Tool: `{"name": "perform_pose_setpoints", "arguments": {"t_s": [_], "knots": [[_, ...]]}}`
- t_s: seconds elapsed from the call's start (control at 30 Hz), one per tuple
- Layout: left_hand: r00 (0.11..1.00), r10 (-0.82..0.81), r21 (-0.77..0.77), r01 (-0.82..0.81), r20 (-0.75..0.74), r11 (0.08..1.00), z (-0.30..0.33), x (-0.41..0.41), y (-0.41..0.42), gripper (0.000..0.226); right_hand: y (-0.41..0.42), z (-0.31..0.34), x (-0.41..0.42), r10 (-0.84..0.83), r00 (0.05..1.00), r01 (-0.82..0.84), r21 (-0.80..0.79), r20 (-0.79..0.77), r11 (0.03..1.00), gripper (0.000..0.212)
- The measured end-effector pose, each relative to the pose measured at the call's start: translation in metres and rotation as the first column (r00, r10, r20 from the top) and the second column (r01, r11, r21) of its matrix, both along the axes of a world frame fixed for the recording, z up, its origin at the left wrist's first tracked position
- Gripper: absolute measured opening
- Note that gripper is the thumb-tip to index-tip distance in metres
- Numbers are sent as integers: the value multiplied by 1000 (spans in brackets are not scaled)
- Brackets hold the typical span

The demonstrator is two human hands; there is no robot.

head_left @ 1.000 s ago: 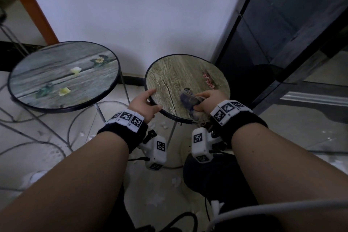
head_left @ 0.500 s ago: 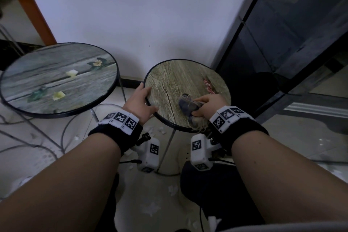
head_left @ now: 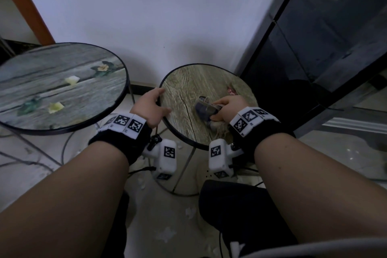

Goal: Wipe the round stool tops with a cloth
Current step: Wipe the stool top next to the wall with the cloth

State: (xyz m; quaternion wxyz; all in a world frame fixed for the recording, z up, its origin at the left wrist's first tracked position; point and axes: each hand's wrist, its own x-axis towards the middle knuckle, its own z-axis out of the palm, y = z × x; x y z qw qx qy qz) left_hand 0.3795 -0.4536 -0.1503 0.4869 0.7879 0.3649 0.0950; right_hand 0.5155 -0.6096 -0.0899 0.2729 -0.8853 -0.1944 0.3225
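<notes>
The right hand [head_left: 227, 109] grips the bunched cloth [head_left: 206, 109] on the right stool top [head_left: 188, 94], mid-wipe — the left hand [head_left: 150, 107] holds its rim, fingers curled, it seems. Next the far part needs wiping — the left stool top [head_left: 41, 81] waits.

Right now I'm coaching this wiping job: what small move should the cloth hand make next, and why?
Probably sweep the cloth away toward the far edge of the brown stool top. The right hand grips it bunched near the front right, the left hand holds the rim, and the far part lies uncovered.
</notes>
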Motion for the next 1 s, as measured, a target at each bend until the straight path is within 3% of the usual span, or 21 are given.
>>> {"name": "perform_pose_setpoints", "arguments": {"t_s": [0.37, 0.7, 1.0], "knots": [[1000, 8, -99, -8, -2, 995, -2, 11, 19, 63, 27, -2, 20, 79, 993, -72, -85, 89, 994, 40], [996, 68, -254, -52, 55, 966, -3, 21, 28, 51, 41, 0, 26, 16, 1000, -16, -30, 17, 999, 38], [995, 88, -314, -69, 46, 947, -10, 23, 35, 66, 50, 1, 32, 25, 999, -24, -30, 25, 999, 39]]}}
